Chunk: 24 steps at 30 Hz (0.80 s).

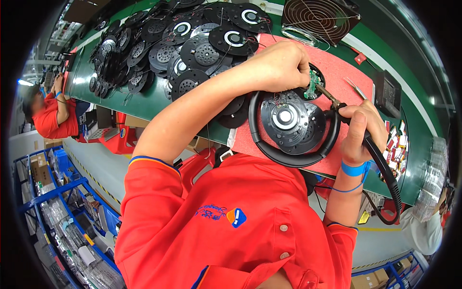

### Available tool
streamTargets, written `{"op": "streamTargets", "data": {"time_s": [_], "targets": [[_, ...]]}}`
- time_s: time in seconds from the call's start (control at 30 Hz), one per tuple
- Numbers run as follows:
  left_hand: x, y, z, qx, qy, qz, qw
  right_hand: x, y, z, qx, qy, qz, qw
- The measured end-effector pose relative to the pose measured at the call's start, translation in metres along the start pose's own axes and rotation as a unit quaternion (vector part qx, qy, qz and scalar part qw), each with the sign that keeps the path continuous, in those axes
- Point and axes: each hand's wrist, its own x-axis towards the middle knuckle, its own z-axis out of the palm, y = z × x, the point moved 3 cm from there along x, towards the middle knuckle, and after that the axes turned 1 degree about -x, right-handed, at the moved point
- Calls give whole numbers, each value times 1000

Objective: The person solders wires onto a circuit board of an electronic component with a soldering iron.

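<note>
Worktop [156, 103], green, one; carries all items below.
Pile of black discs [207, 53], many with perforated centres; on the left half.
Mat [339, 67], pink, beside the pile.
Ring [288, 160], black, thick-rimmed, on the mat.
Fan [317, 19], dark, with wire grille; at the far edge of the mat.
Two dark discs [285, 117], overlapping, inside the ring.
Hands, two. Left hand [284, 67]: fingertips drawn together at the left edge of the circuit board; what lies between them cannot be told. Right hand [363, 130]: wrapped around the soldering iron.
Soldering iron [335, 102], black-corded, tip at the board.
Box [387, 94], black, right of the mat.
Tweezers [356, 87], near the box.
Circuit board [314, 84], small, green, over a black disc just beyond the ring.
</note>
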Motion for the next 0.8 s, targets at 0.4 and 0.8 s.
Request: {"op": "streamTargets", "data": {"time_s": [0.4, 0.8], "targets": [[-6, 11, 0, 45, 3, 43, 998, 2, 2, -2, 9, 13, -20, 1000], [-14, 38, 4, 224, 67, 133, 963, 2, 6, -4, 27, 30, -47, 998]]}}
